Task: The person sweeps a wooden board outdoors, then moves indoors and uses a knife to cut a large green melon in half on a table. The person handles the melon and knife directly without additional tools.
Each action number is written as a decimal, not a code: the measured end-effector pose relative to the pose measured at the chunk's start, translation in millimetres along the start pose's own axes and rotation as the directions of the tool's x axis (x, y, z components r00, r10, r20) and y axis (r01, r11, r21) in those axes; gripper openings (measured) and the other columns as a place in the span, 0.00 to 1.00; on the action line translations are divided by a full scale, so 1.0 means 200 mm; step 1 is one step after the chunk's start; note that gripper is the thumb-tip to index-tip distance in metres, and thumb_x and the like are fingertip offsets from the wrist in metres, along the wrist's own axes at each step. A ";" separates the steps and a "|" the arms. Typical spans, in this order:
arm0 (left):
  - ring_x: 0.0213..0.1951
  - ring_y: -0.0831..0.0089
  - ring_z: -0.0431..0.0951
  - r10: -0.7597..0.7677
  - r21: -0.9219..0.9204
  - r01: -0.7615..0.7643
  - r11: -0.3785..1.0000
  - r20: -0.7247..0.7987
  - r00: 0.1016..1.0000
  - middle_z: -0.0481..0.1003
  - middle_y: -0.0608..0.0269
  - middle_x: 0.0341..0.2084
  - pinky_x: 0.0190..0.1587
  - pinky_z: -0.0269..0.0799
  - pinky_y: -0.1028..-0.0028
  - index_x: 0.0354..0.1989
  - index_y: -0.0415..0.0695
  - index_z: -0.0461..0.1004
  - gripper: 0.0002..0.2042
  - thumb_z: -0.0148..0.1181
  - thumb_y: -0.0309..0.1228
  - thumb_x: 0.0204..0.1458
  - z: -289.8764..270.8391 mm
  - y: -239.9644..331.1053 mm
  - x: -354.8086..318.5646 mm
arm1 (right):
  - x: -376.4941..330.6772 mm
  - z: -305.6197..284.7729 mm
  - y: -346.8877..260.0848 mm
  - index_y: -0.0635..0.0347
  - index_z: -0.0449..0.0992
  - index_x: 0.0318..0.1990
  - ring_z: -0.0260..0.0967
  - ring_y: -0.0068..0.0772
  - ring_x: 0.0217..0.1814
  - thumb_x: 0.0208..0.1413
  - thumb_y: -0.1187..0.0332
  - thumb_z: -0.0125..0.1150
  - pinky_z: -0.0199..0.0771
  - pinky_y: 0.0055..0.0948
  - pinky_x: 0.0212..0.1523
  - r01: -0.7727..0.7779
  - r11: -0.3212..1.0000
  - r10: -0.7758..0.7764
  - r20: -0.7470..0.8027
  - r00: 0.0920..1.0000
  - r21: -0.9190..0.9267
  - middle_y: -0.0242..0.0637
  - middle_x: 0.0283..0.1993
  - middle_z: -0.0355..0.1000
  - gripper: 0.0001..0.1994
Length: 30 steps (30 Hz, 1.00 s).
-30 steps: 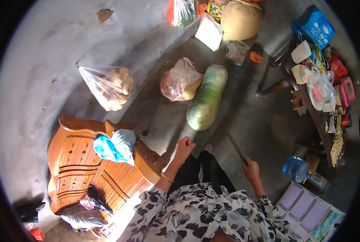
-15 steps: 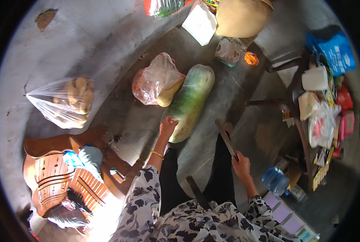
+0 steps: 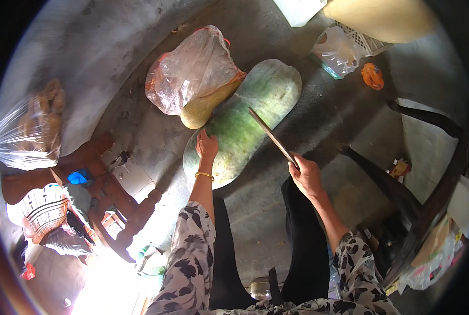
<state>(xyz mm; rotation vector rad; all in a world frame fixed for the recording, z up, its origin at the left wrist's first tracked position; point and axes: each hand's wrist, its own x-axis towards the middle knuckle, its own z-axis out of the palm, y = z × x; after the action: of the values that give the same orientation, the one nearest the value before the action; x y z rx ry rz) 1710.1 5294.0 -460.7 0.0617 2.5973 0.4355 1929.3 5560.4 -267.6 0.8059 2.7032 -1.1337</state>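
Note:
A big green winter melon (image 3: 245,121) lies on the concrete floor in front of me. My left hand (image 3: 206,145) rests flat on its near end, a gold bangle on the wrist. My right hand (image 3: 307,174) grips the handle of a long knife (image 3: 272,137), whose blade slants up and left over the middle of the melon. Whether the blade touches the rind I cannot tell. A pale yellow gourd (image 3: 208,104) leans against the melon's left side, half inside a clear plastic bag (image 3: 190,71).
A wooden chair (image 3: 95,184) draped with cloth stands at the left. A clear bag of brown roots (image 3: 27,128) lies far left. At the top are a white crate (image 3: 360,39), a small plastic bag (image 3: 337,50) and an orange object (image 3: 372,75). Dark table legs (image 3: 402,189) rise at the right.
I have leaned in toward the melon. My left hand went from the air onto its near end, and my right hand brought the knife over it.

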 end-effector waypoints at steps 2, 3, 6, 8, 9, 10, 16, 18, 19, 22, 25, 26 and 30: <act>0.59 0.49 0.71 0.032 0.054 -0.032 0.998 0.002 0.999 0.73 0.46 0.56 0.61 0.66 0.52 0.62 0.40 0.68 0.25 0.56 0.36 0.56 0.03 -0.04 0.08 | 0.10 0.09 0.01 0.53 0.77 0.50 0.73 0.48 0.26 0.57 0.71 0.63 0.70 0.44 0.26 -0.061 0.998 0.058 0.081 0.995 0.027 0.43 0.23 0.72 0.13; 0.58 0.49 0.71 0.073 0.088 -0.073 0.993 -0.005 0.997 0.73 0.46 0.55 0.61 0.65 0.52 0.61 0.41 0.68 0.24 0.55 0.37 0.57 0.03 -0.07 0.11 | 0.15 0.13 0.01 0.54 0.77 0.49 0.72 0.43 0.24 0.57 0.73 0.62 0.69 0.41 0.25 -0.001 0.999 -0.002 0.054 0.999 0.047 0.41 0.22 0.70 0.12; 0.58 0.52 0.71 0.103 0.099 -0.103 0.990 0.006 0.995 0.74 0.48 0.54 0.61 0.63 0.53 0.60 0.42 0.70 0.22 0.55 0.39 0.59 0.03 -0.13 0.12 | 0.25 0.26 0.03 0.56 0.78 0.47 0.68 0.35 0.18 0.57 0.77 0.61 0.69 0.36 0.24 0.034 0.995 -0.042 0.080 0.996 0.099 0.36 0.18 0.66 0.11; 0.58 0.54 0.71 0.118 0.098 -0.116 0.988 -0.021 0.993 0.74 0.50 0.54 0.61 0.61 0.54 0.59 0.43 0.70 0.21 0.56 0.40 0.60 0.04 -0.15 0.10 | 0.28 0.33 0.04 0.56 0.78 0.48 0.68 0.35 0.18 0.57 0.77 0.61 0.69 0.35 0.24 0.050 0.998 -0.054 0.090 0.994 0.044 0.36 0.18 0.66 0.12; 0.58 0.55 0.70 0.140 0.110 -0.133 0.985 -0.056 0.989 0.73 0.52 0.54 0.62 0.60 0.55 0.58 0.44 0.70 0.21 0.56 0.41 0.60 0.04 -0.15 0.09 | 0.29 0.35 0.04 0.56 0.78 0.48 0.68 0.35 0.18 0.57 0.77 0.61 0.69 0.35 0.24 0.043 0.999 -0.046 0.102 0.994 0.031 0.36 0.19 0.66 0.12; 0.59 0.56 0.70 0.126 0.122 -0.120 0.985 -0.045 0.991 0.73 0.53 0.54 0.62 0.59 0.56 0.58 0.44 0.71 0.21 0.57 0.41 0.59 0.04 -0.14 0.07 | 0.30 0.37 0.05 0.57 0.78 0.48 0.68 0.35 0.19 0.57 0.77 0.61 0.69 0.35 0.25 0.057 0.998 -0.060 0.107 0.992 0.029 0.36 0.19 0.67 0.12; 0.63 0.56 0.66 0.167 0.117 -0.150 0.982 -0.152 0.974 0.70 0.55 0.58 0.65 0.54 0.53 0.58 0.45 0.70 0.22 0.58 0.42 0.58 0.05 -0.08 -0.09 | 0.27 0.43 0.12 0.51 0.76 0.49 0.74 0.46 0.25 0.55 0.74 0.61 0.72 0.43 0.25 0.070 0.997 -0.071 0.124 0.990 0.018 0.39 0.25 0.73 0.13; 0.65 0.55 0.63 0.173 0.142 -0.146 0.979 -0.204 0.963 0.69 0.55 0.60 0.66 0.51 0.50 0.59 0.45 0.69 0.23 0.58 0.43 0.57 0.09 -0.05 -0.18 | 0.25 0.43 0.16 0.51 0.77 0.49 0.74 0.45 0.25 0.55 0.73 0.61 0.71 0.44 0.25 0.045 0.999 -0.042 0.138 0.990 -0.017 0.39 0.25 0.74 0.14; 0.66 0.54 0.62 0.136 0.150 -0.110 0.983 -0.181 0.974 0.68 0.54 0.61 0.67 0.49 0.49 0.59 0.45 0.69 0.24 0.58 0.43 0.57 0.10 -0.04 -0.24 | 0.24 0.44 0.18 0.51 0.77 0.49 0.74 0.45 0.25 0.55 0.73 0.61 0.71 0.44 0.25 0.013 0.999 -0.007 0.158 0.987 -0.036 0.38 0.25 0.74 0.14; 0.68 0.52 0.59 0.188 0.165 -0.149 0.975 -0.255 0.948 0.65 0.51 0.63 0.67 0.46 0.46 0.62 0.44 0.66 0.27 0.58 0.44 0.57 0.15 0.00 -0.38 | 0.18 0.42 0.23 0.51 0.77 0.50 0.73 0.43 0.23 0.53 0.77 0.62 0.71 0.41 0.24 0.043 0.998 -0.049 0.159 0.986 0.040 0.37 0.24 0.72 0.16; 0.68 0.51 0.59 0.198 0.164 -0.158 0.974 -0.271 0.942 0.64 0.50 0.65 0.67 0.46 0.45 0.63 0.43 0.65 0.28 0.59 0.43 0.56 0.18 0.01 -0.47 | 0.12 0.39 0.27 0.54 0.77 0.51 0.72 0.43 0.21 0.53 0.78 0.63 0.71 0.38 0.25 0.040 0.996 -0.053 0.157 0.986 0.086 0.38 0.22 0.70 0.17; 0.68 0.50 0.58 0.200 0.160 -0.161 0.974 -0.271 0.942 0.63 0.49 0.65 0.67 0.46 0.44 0.63 0.43 0.64 0.29 0.60 0.43 0.56 0.18 0.01 -0.49 | 0.11 0.37 0.27 0.55 0.77 0.51 0.71 0.43 0.21 0.53 0.78 0.63 0.71 0.38 0.25 0.012 0.994 -0.032 0.179 0.983 0.107 0.38 0.21 0.70 0.17; 0.69 0.50 0.57 0.197 0.145 -0.166 0.975 -0.240 0.950 0.63 0.49 0.65 0.67 0.45 0.42 0.64 0.43 0.63 0.31 0.62 0.44 0.55 0.19 0.02 -0.56 | 0.06 0.33 0.28 0.57 0.77 0.51 0.71 0.44 0.21 0.54 0.77 0.64 0.72 0.39 0.26 0.092 0.996 -0.089 0.141 0.986 -0.013 0.40 0.22 0.70 0.16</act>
<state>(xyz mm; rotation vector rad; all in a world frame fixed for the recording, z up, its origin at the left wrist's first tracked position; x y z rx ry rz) 1827.1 5294.6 -437.9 0.3098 2.8826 0.3677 1940.0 5551.7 -353.7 0.5824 2.6533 -1.1336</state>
